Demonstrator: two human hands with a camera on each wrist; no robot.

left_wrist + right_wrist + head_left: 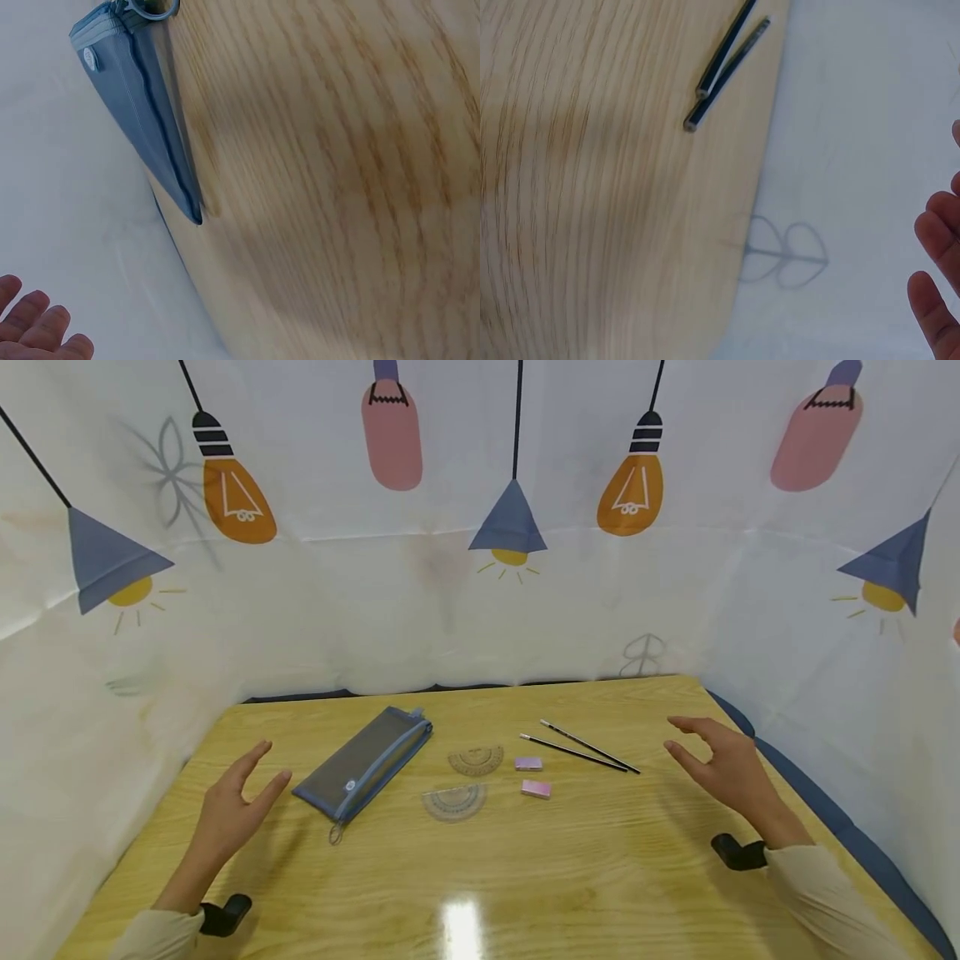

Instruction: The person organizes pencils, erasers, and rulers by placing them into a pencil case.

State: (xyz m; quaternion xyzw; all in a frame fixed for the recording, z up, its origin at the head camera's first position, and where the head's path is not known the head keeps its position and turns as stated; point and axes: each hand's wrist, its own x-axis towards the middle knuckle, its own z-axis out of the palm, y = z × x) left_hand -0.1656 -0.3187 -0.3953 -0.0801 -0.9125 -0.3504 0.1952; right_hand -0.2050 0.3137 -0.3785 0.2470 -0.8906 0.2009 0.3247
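My left hand [229, 814] hovers over the left part of the table, fingers spread and holding nothing. Just right of it lies a blue-grey zip pencil case [360, 760], also seen in the left wrist view. On the other side, my right hand [723, 766] is raised with thumb and fingers apart, nothing in it. Two dark pencils [577, 755] with white ends lie left of that hand, their near ends close together. Between case and pencils are two clear protractors, a farther one [477, 761] and a nearer one [454, 802], and two pink-purple erasers [536, 789].
The pale wooden table [570, 877] has a bright light reflection near its front edge. Around it hang white curtains [345, 610] printed with lamps and bulbs. Black straps with camera mounts [740, 852] sit at both wrists.
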